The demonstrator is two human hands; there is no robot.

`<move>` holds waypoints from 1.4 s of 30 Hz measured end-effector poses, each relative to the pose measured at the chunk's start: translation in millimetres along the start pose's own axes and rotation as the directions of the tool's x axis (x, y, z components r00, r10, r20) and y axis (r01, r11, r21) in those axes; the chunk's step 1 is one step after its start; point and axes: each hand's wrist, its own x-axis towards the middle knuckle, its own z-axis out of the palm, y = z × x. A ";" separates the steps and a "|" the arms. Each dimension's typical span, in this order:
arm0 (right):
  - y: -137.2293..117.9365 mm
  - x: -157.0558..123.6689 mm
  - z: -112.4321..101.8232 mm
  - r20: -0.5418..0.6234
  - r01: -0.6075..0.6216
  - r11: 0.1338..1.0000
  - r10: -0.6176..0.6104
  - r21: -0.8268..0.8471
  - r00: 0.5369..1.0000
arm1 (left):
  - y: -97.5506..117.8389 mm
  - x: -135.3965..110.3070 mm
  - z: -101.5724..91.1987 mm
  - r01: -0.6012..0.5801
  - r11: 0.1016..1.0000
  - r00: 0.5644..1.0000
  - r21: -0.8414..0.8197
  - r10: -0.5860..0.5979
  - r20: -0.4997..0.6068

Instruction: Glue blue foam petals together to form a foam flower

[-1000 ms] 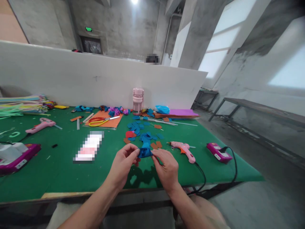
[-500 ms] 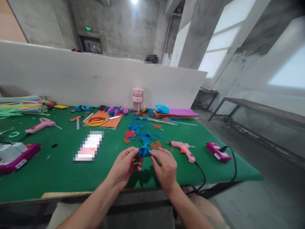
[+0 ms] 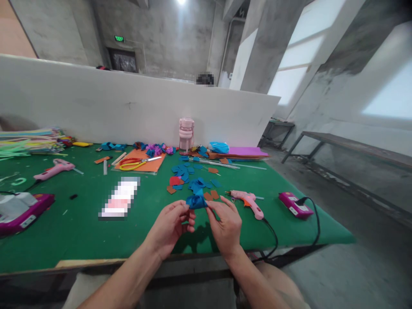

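Observation:
Between my two hands, above the front of the green table [image 3: 141, 240], is a blue felt flower [image 3: 195, 202] with curled, layered petals. My left hand [image 3: 175, 219] pinches its left side between thumb and forefinger, the other fingers curled below. The right edge is gripped by the thumb and forefinger of my right hand [image 3: 225, 221]. Just beyond lie loose blue felt pieces [image 3: 197, 185], brown felt pieces [image 3: 211, 195] and a red piece [image 3: 175, 180]. A pink glue gun [image 3: 247, 200] rests to the right of my right hand.
A purple power strip [image 3: 295, 206] with a black cable sits at the right. Scissors [image 3: 133, 164] lie on an orange sheet [image 3: 151, 166]. Another pink glue gun [image 3: 54, 170] is at the left. A pink bottle [image 3: 186, 136] stands against the white partition [image 3: 141, 105].
The blue felt flower has turned slightly and shifted a little to the right, showing more of its curled layers. Both hands moved slightly with it, keeping their pinch.

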 end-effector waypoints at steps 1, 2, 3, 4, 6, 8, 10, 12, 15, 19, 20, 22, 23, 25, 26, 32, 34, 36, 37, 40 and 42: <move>0.2 0.1 -0.1 -0.005 0.001 1.000 -0.001 -0.006 1.000 | -0.1 0.0 -0.1 0.003 1.000 1.000 -0.006 -0.003 0.001; 0.5 0.1 -0.1 -0.012 0.004 1.000 -0.004 -0.012 1.000 | -0.3 0.0 -0.2 0.003 1.000 1.000 -0.006 -0.003 0.001; 0.7 0.2 -0.1 -0.018 0.009 1.000 -0.009 -0.016 1.000 | -0.6 0.0 -0.3 -0.002 1.000 1.000 -0.002 0.002 -0.002; 1.0 0.2 -0.1 -0.023 0.014 1.000 -0.015 -0.020 1.000 | -0.9 -0.1 -0.3 -0.010 1.000 1.000 0.003 0.010 -0.005; 1.4 0.2 -0.1 -0.022 0.021 1.000 -0.021 -0.021 1.000 | -1.2 -0.4 0.2 -0.031 0.999 0.999 0.023 0.031 -0.017; 1.6 0.2 -0.2 -0.020 0.019 1.000 -0.019 -0.018 1.000 | -1.2 -1.0 1.4 -0.059 0.996 0.998 0.061 0.061 -0.035; 2.1 0.3 -0.6 -0.024 0.016 1.000 -0.017 -0.015 1.000 | -0.9 -1.7 2.7 -0.092 0.991 0.994 0.099 0.097 -0.051; 2.8 0.4 -1.4 -0.030 0.020 1.000 -0.021 -0.018 0.999 | -0.9 -2.2 3.2 -0.108 0.988 0.992 0.108 0.114 -0.053; 4.0 0.9 -2.9 -0.035 0.035 0.999 -0.036 -0.034 0.999 | -1.8 -2.1 1.9 -0.076 0.995 0.996 0.069 0.078 -0.030; 3.6 2.2 -4.4 -0.033 0.062 0.997 -0.064 -0.052 0.997 | -3.0 -0.8 -0.4 -0.016 0.999 1.000 0.049 0.015 0.014; 3.1 2.4 -4.5 -0.034 0.069 0.996 -0.070 -0.055 0.997 | -3.2 -0.5 -0.6 -0.005 0.999 1.000 0.049 0.004 0.022; 2.1 2.6 -4.6 -0.035 0.074 0.996 -0.076 -0.055 0.997 | -3.3 0.2 -0.4 0.012 0.999 1.000 0.046 -0.013 0.024; 1.6 2.6 -4.5 -0.032 0.071 0.996 -0.073 -0.053 0.997 | -3.4 0.5 -0.3 0.018 0.999 1.000 0.041 -0.019 0.020; 1.0 2.4 -4.2 -0.031 0.057 0.997 -0.059 -0.045 0.998 | -3.8 0.9 -0.1 0.024 0.999 1.000 0.034 -0.025 0.013; 1.0 2.2 -4.0 -0.031 0.049 0.998 -0.050 -0.042 0.998 | -4.1 1.1 -0.1 0.023 0.999 1.000 0.034 -0.024 0.011; 3.2 0.4 -2.1 -0.026 0.002 1.000 -0.002 0.013 1.000 | -5.6 -0.4 0.3 -0.019 0.999 1.000 0.034 0.019 0.012; 4.7 0.0 -1.2 -0.016 -0.022 0.998 0.023 0.057 1.000 | -4.9 -1.2 1.3 -0.030 0.999 0.999 0.044 0.029 0.025; 6.0 -0.1 -0.5 -0.012 -0.039 0.996 0.040 0.084 0.999 | -3.8 -1.7 2.6 -0.059 0.996 0.998 0.067 0.057 0.026; 6.5 0.0 -0.1 -0.012 -0.041 0.995 0.042 0.088 0.999 | -3.3 -1.9 3.2 -0.079 0.994 0.997 0.078 0.077 0.023; 6.9 0.5 0.5 -0.019 -0.026 0.996 0.028 0.081 0.999 | -2.9 -1.7 3.9 -0.106 0.991 0.994 0.086 0.105 0.016; 6.8 0.6 0.8 -0.020 -0.018 0.997 0.020 0.076 1.000 | -3.4 -0.9 3.5 -0.091 0.993 0.996 0.079 0.090 0.014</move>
